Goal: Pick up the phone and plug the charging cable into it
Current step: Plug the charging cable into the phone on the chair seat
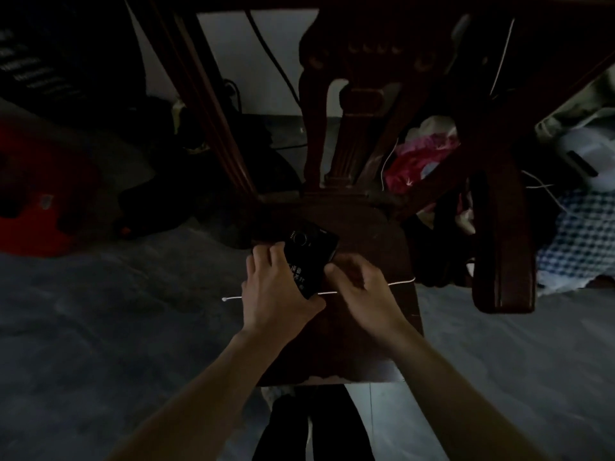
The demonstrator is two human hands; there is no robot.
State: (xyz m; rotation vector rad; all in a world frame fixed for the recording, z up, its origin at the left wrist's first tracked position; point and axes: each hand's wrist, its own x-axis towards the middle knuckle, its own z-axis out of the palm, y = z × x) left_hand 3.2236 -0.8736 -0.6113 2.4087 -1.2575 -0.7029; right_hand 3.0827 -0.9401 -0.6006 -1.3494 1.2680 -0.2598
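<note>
A black phone (307,257) lies back side up over the seat of a dark wooden chair (372,327), its camera end pointing away from me. My left hand (273,291) grips the phone's left edge and near end. My right hand (362,287) rests against the phone's right edge with its fingers curled. A thin white charging cable (233,298) runs across the seat under both hands; its loose tip sticks out past the seat's left edge, and the other part shows at the right. Whether the right hand pinches the cable is hidden.
The scene is dim. The chair's carved backrest (352,104) rises behind the phone. A red object (40,201) lies on the floor at the left, crumpled clothes (422,154) and a blue checked cloth (582,234) at the right. Grey floor surrounds the chair.
</note>
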